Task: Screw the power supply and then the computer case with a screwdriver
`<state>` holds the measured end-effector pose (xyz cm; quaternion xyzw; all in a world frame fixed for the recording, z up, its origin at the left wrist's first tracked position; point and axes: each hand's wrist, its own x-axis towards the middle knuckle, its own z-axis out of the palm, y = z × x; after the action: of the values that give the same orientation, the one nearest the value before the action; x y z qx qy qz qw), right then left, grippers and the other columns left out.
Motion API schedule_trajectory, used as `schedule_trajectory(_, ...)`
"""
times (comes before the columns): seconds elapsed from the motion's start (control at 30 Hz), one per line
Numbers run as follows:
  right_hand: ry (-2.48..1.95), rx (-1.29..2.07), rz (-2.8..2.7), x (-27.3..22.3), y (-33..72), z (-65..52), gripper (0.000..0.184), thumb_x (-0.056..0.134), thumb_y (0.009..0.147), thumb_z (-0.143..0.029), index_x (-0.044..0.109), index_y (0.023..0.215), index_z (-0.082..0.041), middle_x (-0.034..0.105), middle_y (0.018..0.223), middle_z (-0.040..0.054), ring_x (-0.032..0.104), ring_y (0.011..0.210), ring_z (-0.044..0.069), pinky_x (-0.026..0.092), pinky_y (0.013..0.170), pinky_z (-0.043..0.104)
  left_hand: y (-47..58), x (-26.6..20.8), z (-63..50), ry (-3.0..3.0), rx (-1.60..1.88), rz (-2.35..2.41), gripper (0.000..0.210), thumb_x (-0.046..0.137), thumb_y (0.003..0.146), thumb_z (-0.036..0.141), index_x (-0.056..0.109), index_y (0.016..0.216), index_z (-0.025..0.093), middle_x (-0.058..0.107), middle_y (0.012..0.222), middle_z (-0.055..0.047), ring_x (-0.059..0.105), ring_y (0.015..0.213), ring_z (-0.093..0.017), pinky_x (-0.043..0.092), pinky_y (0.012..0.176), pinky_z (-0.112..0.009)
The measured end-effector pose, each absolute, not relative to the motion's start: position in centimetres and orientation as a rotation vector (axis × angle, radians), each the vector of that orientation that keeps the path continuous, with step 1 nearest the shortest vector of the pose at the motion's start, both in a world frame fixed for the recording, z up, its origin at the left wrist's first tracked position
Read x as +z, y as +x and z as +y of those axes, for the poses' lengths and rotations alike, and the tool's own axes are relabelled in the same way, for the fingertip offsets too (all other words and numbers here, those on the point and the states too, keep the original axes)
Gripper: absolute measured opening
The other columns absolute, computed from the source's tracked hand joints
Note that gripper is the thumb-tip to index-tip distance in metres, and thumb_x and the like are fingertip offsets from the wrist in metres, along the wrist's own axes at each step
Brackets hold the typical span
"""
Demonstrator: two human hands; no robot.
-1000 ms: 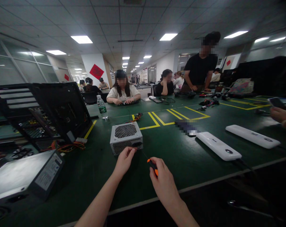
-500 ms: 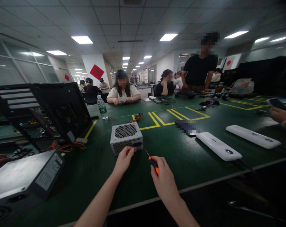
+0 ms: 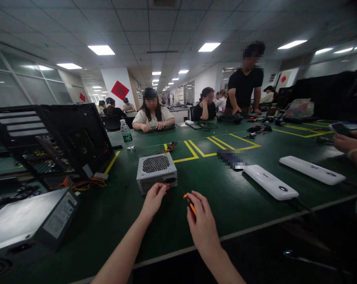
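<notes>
A grey computer power supply [image 3: 156, 167] with a honeycomb vent on top sits on the green table in front of me. At its near right corner, below the dark power socket, my left hand [image 3: 154, 199] is closed in a pinch. A speck of red shows at those fingertips, too small to name. My right hand [image 3: 202, 219] is wrapped round the black-and-orange handle of a screwdriver [image 3: 190, 205]. The thin shaft points up and left toward the corner of the power supply; whether the tip touches anything cannot be made out.
At the left stand an open black computer case [image 3: 75, 138] and a second power supply [image 3: 27, 221]. A water bottle [image 3: 127, 136] is behind. White elongated devices [image 3: 270, 182] and a blurred phone-like item [image 3: 230, 159] lie right. A person's hand [image 3: 344, 142] holds a phone at the right edge.
The screwdriver and my right hand have shifted slightly, the shaft now harder to see. My left hand keeps its pinch. The standing person across the table has leaned and moved an arm.
</notes>
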<state>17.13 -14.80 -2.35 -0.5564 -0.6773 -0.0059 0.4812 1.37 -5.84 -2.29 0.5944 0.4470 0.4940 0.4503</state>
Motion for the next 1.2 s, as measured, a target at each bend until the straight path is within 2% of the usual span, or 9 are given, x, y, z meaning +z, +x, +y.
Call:
schedule_trajectory(0.2, -1.358, 0.020, -1.603, -2.1, 17.0, -15.0, 0.032, 0.041, 0.081, -0.017, 0.041, 0.114, -0.019, 0.038, 0.119, 0.0115, 0.046, 0.108, 0.021, 0.046, 0.086, 0.037, 1.3, -2.4, -5.8, 1.477, 1.215, 1.100, 0.030, 0.049, 0.075, 0.040, 0.054, 0.085, 0.013, 0.060, 0.101, -0.012, 0.056, 0.094, -0.019, 0.043, 0.081, -0.034)
schedule_trajectory(0.37, -1.408, 0.064, -1.616, -1.7, 16.7, -15.3, 0.026, 0.034, 0.086, -0.023, 0.043, 0.109, -0.017, 0.045, 0.110, 0.0114, 0.054, 0.096, 0.019, 0.049, 0.078, 0.034, 1.3, -2.5, -5.7, 1.481, 1.216, 1.103, 0.029, 0.049, 0.075, 0.040, 0.054, 0.085, 0.012, 0.060, 0.100, -0.012, 0.056, 0.093, -0.019, 0.043, 0.080, -0.035)
schedule_trajectory(0.53, -1.459, 0.089, -1.668, -1.9, 16.8, -15.4, 0.025, 0.031, 0.086, -0.021, 0.041, 0.109, -0.017, 0.054, 0.096, 0.0081, 0.059, 0.083, 0.018, 0.051, 0.068, 0.032, 1.3, -2.2, -5.9, 1.468, 1.216, 1.081, 0.029, 0.050, 0.075, 0.039, 0.055, 0.086, 0.013, 0.060, 0.101, -0.012, 0.056, 0.093, -0.019, 0.043, 0.080, -0.034)
schedule_trajectory(0.77, -1.356, -0.034, -1.599, -2.1, 17.2, -15.1, 0.023, 0.040, 0.079, -0.015, 0.048, 0.101, -0.020, 0.055, 0.097, 0.0075, 0.055, 0.091, 0.019, 0.047, 0.077, 0.034, 1.5, -2.0, -5.9, 1.363, 1.234, 1.095, 0.029, 0.055, 0.072, 0.038, 0.057, 0.084, 0.012, 0.061, 0.099, -0.013, 0.057, 0.092, -0.020, 0.043, 0.079, -0.031)
schedule_trajectory(0.97, -1.249, 0.020, -1.553, -2.1, 17.3, -15.7, 0.020, 0.042, 0.079, -0.014, 0.050, 0.096, -0.019, 0.054, 0.094, 0.0074, 0.054, 0.090, 0.018, 0.046, 0.079, 0.034, 1.4, -1.4, -6.3, 1.162, 1.225, 1.035, 0.022, 0.057, 0.074, 0.031, 0.058, 0.081, 0.010, 0.062, 0.098, -0.014, 0.059, 0.089, -0.019, 0.044, 0.080, -0.032)
schedule_trajectory(1.2, -1.140, 0.091, -1.612, -2.2, 16.2, -16.5, 0.022, 0.042, 0.078, -0.012, 0.051, 0.096, -0.019, 0.054, 0.092, 0.0071, 0.054, 0.089, 0.017, 0.047, 0.078, 0.032, 1.2, -0.4, -6.7, 0.828, 1.127, 0.880, 0.010, 0.055, 0.077, 0.018, 0.057, 0.080, 0.009, 0.063, 0.096, -0.015, 0.060, 0.087, -0.016, 0.047, 0.077, -0.026)
